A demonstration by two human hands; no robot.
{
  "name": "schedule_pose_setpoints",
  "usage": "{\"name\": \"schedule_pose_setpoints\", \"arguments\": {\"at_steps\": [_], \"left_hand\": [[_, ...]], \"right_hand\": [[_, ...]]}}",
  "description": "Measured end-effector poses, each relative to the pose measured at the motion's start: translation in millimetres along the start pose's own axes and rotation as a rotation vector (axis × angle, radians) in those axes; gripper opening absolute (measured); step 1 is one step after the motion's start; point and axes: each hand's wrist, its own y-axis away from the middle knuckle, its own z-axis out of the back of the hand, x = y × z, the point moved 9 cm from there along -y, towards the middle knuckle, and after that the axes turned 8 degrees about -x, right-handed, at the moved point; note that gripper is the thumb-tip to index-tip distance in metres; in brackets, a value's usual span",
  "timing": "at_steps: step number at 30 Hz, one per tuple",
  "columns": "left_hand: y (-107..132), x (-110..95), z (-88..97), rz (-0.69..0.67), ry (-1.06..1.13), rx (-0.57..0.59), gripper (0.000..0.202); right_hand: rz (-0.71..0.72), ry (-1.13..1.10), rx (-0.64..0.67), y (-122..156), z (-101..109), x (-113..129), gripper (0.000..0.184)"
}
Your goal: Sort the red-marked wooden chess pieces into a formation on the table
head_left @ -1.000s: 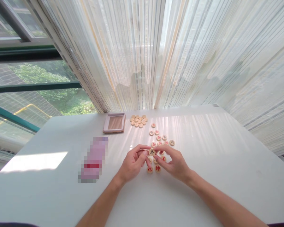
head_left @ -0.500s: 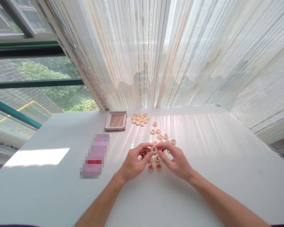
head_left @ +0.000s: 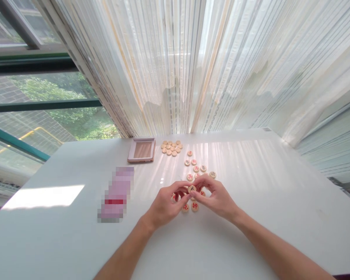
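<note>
Between my left hand [head_left: 167,200] and my right hand [head_left: 217,198], a round wooden Chinese chess piece [head_left: 191,189] is held with its black character facing me. Thumbs and forefingers of both hands close around its edge. Just below my fingers lie a red-marked general piece [head_left: 195,206] and a red-marked cannon piece [head_left: 185,208], side by side on the white table [head_left: 189,245]. More pieces under my hands are partly hidden. Beyond them, several face-up pieces with red or black characters spread out, among them a black-marked piece [head_left: 212,175] at the right.
A cluster of blank-side-up pieces [head_left: 172,147] lies at the back, beside a shallow open box [head_left: 155,149]. A blurred-out pinkish item [head_left: 116,192] lies left of my hands. String curtains [head_left: 177,66] hang behind the table's far edge, with a window at left.
The held piece has moved slightly down and right, its face turning in my fingers. My right thumb has come closer to my left thumb. The view has shifted slightly.
</note>
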Motion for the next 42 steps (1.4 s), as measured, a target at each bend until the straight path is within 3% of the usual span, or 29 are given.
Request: {"name": "schedule_pose_setpoints", "arguments": {"at_steps": [7,21,29,36,42], "left_hand": [[5.7,-8.6,-5.0,-0.213,-0.23,-0.004,0.028],[5.7,-7.6,-3.9,-0.194,-0.232,-0.005,0.031],[2.3,-0.8,5.7,-0.101,-0.094,-0.081,0.032],[0.6,2.0,3.2,0.035,0.055,-0.018,0.032],[-0.9,11.5,3.7,0.174,0.164,-0.026,0.022]], "right_hand": [[0.021,0.071,-0.073,1.1,4.4,-1.6,0.015],[0.095,0.057,-0.086,5.1,3.6,0.9,0.012],[0.176,0.027,-0.013,5.2,-2.2,11.6,0.021],[0.207,0.074,-0.064,2.1,1.1,13.0,0.021],[0.252,0.086,-0.03,6.0,-2.9,16.5,0.023]]}}
